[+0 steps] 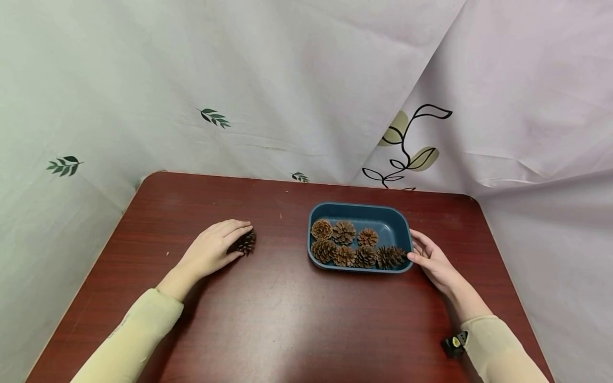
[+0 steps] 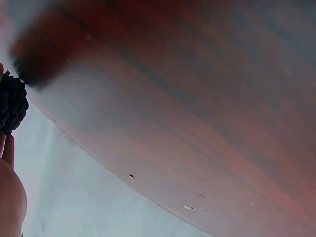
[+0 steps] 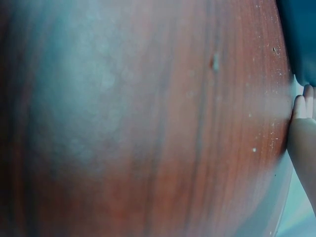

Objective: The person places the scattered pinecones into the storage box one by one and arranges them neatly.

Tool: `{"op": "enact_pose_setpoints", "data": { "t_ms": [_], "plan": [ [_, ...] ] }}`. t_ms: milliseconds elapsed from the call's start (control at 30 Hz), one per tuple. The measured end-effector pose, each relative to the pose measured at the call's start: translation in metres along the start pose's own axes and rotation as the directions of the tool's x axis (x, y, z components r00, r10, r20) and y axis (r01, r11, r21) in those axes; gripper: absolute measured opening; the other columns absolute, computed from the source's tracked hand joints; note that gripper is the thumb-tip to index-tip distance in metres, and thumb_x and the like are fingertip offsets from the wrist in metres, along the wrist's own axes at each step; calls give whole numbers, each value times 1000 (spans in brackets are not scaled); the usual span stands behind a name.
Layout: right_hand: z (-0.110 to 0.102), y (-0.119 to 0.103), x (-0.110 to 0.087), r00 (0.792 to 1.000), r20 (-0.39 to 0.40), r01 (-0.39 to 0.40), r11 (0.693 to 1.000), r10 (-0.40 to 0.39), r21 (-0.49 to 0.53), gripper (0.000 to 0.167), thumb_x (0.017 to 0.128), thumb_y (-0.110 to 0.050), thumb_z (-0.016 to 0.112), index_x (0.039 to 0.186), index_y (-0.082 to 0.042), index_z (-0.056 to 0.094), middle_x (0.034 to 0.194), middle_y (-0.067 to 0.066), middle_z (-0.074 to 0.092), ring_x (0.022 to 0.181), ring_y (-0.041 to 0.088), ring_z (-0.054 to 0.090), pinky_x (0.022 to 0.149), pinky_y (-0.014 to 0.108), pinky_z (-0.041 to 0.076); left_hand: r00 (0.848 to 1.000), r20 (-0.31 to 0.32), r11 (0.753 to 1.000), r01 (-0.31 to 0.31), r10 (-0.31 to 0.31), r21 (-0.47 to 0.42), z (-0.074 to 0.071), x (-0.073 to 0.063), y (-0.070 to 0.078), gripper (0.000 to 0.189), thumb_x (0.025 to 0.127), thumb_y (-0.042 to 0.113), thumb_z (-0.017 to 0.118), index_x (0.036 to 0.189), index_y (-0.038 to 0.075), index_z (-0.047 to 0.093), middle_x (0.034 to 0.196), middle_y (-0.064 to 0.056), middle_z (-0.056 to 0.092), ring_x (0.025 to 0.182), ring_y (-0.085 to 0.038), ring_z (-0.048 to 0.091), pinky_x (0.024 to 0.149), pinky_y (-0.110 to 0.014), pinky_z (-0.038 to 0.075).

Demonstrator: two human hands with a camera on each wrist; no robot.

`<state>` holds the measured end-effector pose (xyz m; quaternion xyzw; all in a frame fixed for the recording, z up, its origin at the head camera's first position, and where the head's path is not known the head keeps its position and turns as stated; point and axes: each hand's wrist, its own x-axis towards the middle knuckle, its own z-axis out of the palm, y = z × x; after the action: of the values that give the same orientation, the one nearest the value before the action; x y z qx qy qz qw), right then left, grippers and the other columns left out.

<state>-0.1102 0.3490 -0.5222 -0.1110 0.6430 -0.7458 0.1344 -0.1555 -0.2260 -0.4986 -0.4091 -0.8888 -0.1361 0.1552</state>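
Observation:
Left of the tub, my left hand grips a pine cone low over the table, with fingers over its far side and the thumb on its near side. In the left wrist view that pine cone shows dark at the left edge, between the fingertips. My right hand holds the right end of a blue rectangular tub, thumb at the rim and fingers along the outer wall. Several brown pine cones lie in the tub in two rows, three at the back. A corner of the tub appears in the right wrist view.
The red-brown wooden table has rounded back corners and a few small light specks. A pale curtain with leaf prints hangs behind it and along the sides. A small black device sits at the right sleeve.

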Motion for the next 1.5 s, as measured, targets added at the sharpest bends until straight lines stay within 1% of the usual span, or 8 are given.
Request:
{"op": "enact_pose_setpoints", "data": {
  "t_ms": [233, 467, 600, 967, 1100, 1267, 1367, 1500],
  "plan": [
    [0, 0, 0, 1000, 7, 2, 1000, -2, 10, 54, 106, 7, 53, 154, -18, 46, 145, -16, 63, 133, -5, 60, 106, 9, 50, 999, -14, 999, 52, -52, -8, -3, 0, 1, 72, 73, 18, 98, 136, 1, 68, 134, -15, 71, 123, -34, 68, 108, -51, 55],
    [0, 1, 0, 1000, 12, 3, 1000, -3, 13, 54, 107, 7, 52, 154, -19, 47, 146, -17, 62, 133, -5, 59, 106, 9, 50, 994, -71, 996, 82, -84, -33, -7, 2, 4, 73, 73, 22, 98, 135, 0, 68, 131, -15, 72, 120, -35, 69, 104, -52, 56],
    [0, 1, -1, 1000, 8, 1, 1000, -1, 9, 54, 107, 7, 52, 154, -19, 47, 146, -17, 62, 133, -6, 59, 106, 9, 50, 991, -92, 994, 97, -102, -52, -7, 5, 6, 73, 72, 23, 97, 136, 2, 68, 131, -14, 73, 119, -34, 70, 103, -52, 57],
    [0, 1, 0, 1000, 4, 3, 1000, -3, 2, 54, 107, 7, 52, 154, -19, 47, 147, -18, 61, 134, -7, 59, 106, 9, 50, 979, -113, 981, 156, -170, -119, -4, 22, 19, 71, 74, 27, 96, 135, 3, 70, 132, -14, 73, 120, -35, 70, 104, -53, 58],
    [0, 2, 0, 1000, -1, 2, 1000, -2, -1, 54, 107, 7, 53, 154, -18, 46, 147, -18, 60, 134, -7, 58, 107, 8, 50, 972, -136, 973, 172, -193, -155, -2, 28, 23, 69, 74, 26, 96, 134, 3, 71, 131, -15, 74, 118, -35, 71, 101, -53, 59],
    [1, 2, 1, 1000, -4, 2, 1000, -2, -1, 55, 107, 7, 53, 155, -17, 46, 147, -18, 60, 134, -7, 58, 107, 8, 50, 959, -161, 955, 193, -232, -225, 0, 35, 29, 66, 74, 22, 96, 133, 4, 72, 128, -15, 76, 116, -36, 72, 99, -54, 60],
    [1, 1, 0, 1000, -4, 3, 1000, -3, 4, 55, 107, 7, 52, 155, -18, 46, 147, -19, 61, 134, -7, 58, 106, 8, 50, 954, -175, 947, 193, -242, -257, 1, 40, 32, 65, 74, 20, 95, 133, 5, 72, 127, -15, 76, 116, -36, 72, 99, -54, 60],
    [0, 1, 0, 1000, -3, 7, 1000, -7, 7, 55, 107, 8, 52, 154, -18, 47, 147, -18, 61, 134, -7, 58, 106, 8, 50, 951, -194, 941, 177, -239, -289, 4, 46, 37, 62, 76, 18, 94, 133, 4, 73, 128, -14, 76, 116, -35, 72, 100, -53, 60]
  ]
}}
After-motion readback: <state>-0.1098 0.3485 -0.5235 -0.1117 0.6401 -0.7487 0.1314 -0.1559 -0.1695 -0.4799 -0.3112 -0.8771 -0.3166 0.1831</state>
